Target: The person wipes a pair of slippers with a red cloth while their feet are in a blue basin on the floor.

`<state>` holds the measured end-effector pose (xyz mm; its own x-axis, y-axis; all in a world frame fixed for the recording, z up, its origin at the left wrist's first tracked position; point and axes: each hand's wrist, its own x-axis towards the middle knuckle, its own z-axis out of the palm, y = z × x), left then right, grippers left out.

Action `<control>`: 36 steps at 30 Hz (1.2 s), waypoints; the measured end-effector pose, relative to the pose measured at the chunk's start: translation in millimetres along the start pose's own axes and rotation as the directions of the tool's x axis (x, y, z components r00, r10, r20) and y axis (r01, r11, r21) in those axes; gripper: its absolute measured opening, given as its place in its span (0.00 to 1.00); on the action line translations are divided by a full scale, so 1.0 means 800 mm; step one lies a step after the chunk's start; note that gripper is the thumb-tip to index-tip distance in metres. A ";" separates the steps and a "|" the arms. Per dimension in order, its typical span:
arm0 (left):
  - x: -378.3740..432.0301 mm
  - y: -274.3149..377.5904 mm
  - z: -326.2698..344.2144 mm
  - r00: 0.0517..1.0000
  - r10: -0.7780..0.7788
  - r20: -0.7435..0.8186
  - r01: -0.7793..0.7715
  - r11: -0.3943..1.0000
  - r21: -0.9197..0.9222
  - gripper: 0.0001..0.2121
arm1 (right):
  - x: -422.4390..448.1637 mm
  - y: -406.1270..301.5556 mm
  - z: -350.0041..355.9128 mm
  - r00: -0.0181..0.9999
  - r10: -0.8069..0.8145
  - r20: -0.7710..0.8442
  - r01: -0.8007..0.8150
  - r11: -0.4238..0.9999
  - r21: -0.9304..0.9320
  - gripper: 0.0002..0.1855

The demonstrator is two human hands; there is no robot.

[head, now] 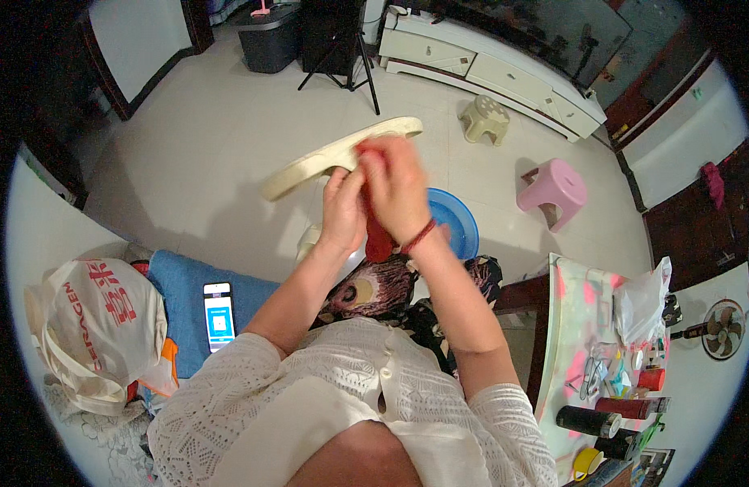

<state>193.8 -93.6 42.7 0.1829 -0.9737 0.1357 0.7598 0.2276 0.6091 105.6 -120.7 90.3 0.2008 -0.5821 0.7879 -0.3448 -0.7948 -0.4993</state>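
Note:
A cream slide slipper (326, 155) is held up before me, its thick sole seen nearly edge-on. My left hand (344, 210) grips it from below, near the strap, which is mostly hidden. Against the slipper's near side my right hand (402, 185), blurred and wearing a red cord bracelet, holds a red cloth (379, 240). The cloth bunches at the fingers and hangs down between both hands. Partly covered by my right wrist, a blue plastic basin (463, 222) sits on the floor. Another pale item (307, 240), partly hidden, shows beneath my left hand.
A pink stool (554, 189) and a small beige stool (487, 119) stand ahead right. A black tripod (350, 79) is farther off. To my left lie a phone (219, 316) and a fabric bag (107, 322); to my right, a cluttered table (572, 341) holds bottles.

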 end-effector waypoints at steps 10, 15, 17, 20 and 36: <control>0.007 0.015 0.016 0.996 -0.010 0.092 0.016 0.997 -0.073 0.15 | 0.029 0.039 -0.036 0.980 0.008 -0.199 -0.050 0.977 -0.207 0.08; 0.022 0.020 0.010 0.996 -0.082 0.038 0.086 0.991 -0.106 0.18 | -0.022 0.002 -0.015 0.999 -0.034 -0.004 0.033 0.996 -0.078 0.12; 0.026 0.021 0.007 0.984 -0.176 -0.029 0.173 0.981 -0.086 0.19 | -0.051 -0.003 0.001 0.995 -0.057 0.087 0.061 0.997 -0.044 0.13; 0.039 0.019 -0.003 0.978 -0.209 -0.004 0.201 0.945 -0.257 0.18 | -0.040 0.001 -0.007 0.999 -0.042 0.009 0.042 0.998 -0.050 0.13; 0.002 0.020 0.019 0.975 -0.106 0.195 0.079 0.987 0.142 0.16 | -0.018 -0.022 -0.031 0.994 -0.078 -0.072 0.077 0.997 -0.015 0.12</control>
<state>196.5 -91.7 64.6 -0.0241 -0.9753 0.2198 0.6757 0.1461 0.7226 85.9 -94.2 96.3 0.1602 -0.5041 0.8486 -0.3424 -0.8347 -0.4312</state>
